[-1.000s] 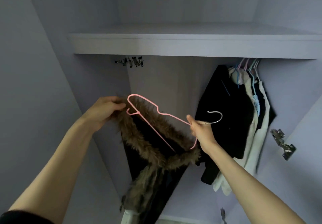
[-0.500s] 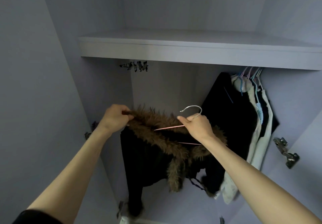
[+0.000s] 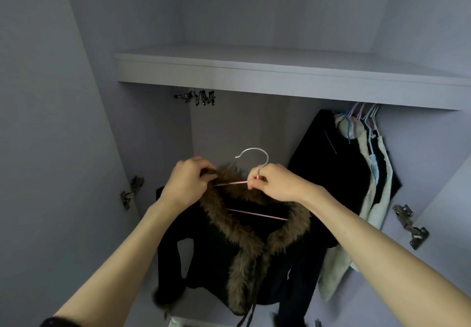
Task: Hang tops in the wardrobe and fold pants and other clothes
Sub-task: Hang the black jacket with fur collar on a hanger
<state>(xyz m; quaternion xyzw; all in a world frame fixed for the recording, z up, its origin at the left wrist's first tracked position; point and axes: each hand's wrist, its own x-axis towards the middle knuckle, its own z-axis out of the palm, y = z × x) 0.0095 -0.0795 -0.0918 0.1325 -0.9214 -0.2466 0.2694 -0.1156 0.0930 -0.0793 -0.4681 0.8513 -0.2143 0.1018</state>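
Right hand [image 3: 276, 182] pinches the pink hanger [image 3: 256, 214] below its hook; left hand [image 3: 186, 182] grips the fur collar [image 3: 244, 235]; black jacket [image 3: 216, 255] hangs beneath both grips.

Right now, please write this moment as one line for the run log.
step: hanger into jacket | left hand: grips fur collar | right hand: pinches pink hanger neck | jacket: not yet hung | wardrobe: open

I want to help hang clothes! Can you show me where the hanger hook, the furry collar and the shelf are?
hanger hook [image 3: 254, 151], head view, top of the silver curve.
furry collar [image 3: 244, 235], head view, brown fur on the jacket's left side.
shelf [image 3: 280, 84], head view, front edge.
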